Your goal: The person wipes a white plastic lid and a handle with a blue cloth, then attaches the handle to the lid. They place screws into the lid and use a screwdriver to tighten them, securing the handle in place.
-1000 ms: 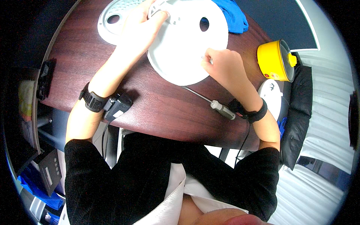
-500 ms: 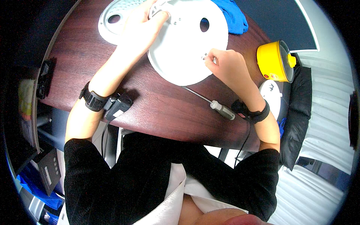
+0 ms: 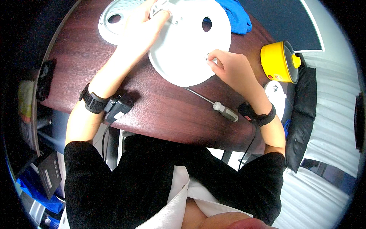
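Note:
A large white round plate (image 3: 179,57) with a dark oval hole and small metal fittings lies tilted across the far part of the table. My left hand (image 3: 146,24) is closed on a raised white part at the plate's upper left, thumb on top; its other fingers are partly hidden. At the plate's right side my right hand (image 3: 230,66) pinches thumb and forefinger beside a small metal fitting. Whatever is between those fingertips is too small to name. A screwdriver (image 3: 225,111) with a grey and white handle lies below the plate, its tip by the rim.
A second white piece (image 3: 108,28), dimpled and with a round hole, lies behind my left forearm. Blue cloth (image 3: 236,17) sits at the far right. A yellow pot (image 3: 275,61) with a lid stands right of my right hand. Black cables hang from both wrist straps past the table (image 3: 164,118).
My right hand's fingertips stay at the same fitting, with the wrist turned slightly. The left hand keeps its hold; the plate appears shifted very slightly to the left.

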Demonstrator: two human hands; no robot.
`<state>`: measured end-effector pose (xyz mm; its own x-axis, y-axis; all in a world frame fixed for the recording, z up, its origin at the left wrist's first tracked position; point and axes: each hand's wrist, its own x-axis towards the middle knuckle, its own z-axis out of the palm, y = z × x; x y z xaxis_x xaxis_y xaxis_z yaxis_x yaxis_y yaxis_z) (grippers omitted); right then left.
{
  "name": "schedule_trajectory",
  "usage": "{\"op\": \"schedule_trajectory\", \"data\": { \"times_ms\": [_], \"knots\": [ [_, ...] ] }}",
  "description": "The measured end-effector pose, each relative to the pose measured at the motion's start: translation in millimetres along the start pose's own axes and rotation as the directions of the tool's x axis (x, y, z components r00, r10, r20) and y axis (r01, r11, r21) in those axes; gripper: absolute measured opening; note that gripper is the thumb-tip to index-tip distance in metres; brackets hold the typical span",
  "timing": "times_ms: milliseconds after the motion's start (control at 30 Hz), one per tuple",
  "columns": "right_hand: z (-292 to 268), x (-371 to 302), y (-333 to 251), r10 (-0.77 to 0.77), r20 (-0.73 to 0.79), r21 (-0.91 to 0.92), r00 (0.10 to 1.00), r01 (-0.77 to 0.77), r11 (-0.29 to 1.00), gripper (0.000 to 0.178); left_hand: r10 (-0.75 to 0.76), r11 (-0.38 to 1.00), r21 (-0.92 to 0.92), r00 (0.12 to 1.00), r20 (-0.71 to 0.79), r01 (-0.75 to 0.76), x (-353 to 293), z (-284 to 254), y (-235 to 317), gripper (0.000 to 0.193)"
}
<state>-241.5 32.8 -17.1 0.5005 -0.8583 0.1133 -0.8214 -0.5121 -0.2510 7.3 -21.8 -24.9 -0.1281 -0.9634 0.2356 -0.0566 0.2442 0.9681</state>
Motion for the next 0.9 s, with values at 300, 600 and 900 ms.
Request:
{"op": "schedule_trajectory", "data": {
  "times_ms": [300,600,900],
  "knots": [
    [8.7,5.4,2.3,-0.019,-0.029,-0.043,0.999,0.017,0.999,0.007,0.053,0.999,0.000,0.999,-0.003,-0.053,1.3,0.0,-4.9,0.044],
    [10.2,5.6,-1.2,-0.037,-0.034,-0.005,0.999,0.036,0.999,0.007,0.040,0.999,-0.007,0.999,0.017,-0.040,1.3,-0.4,-1.9,0.043],
    [12.2,9.4,-1.6,-0.112,-0.020,-0.052,0.994,0.110,0.993,0.009,0.061,0.997,0.037,0.998,-0.004,-0.061,1.0,-0.4,-0.5,0.043]
  ]
}}
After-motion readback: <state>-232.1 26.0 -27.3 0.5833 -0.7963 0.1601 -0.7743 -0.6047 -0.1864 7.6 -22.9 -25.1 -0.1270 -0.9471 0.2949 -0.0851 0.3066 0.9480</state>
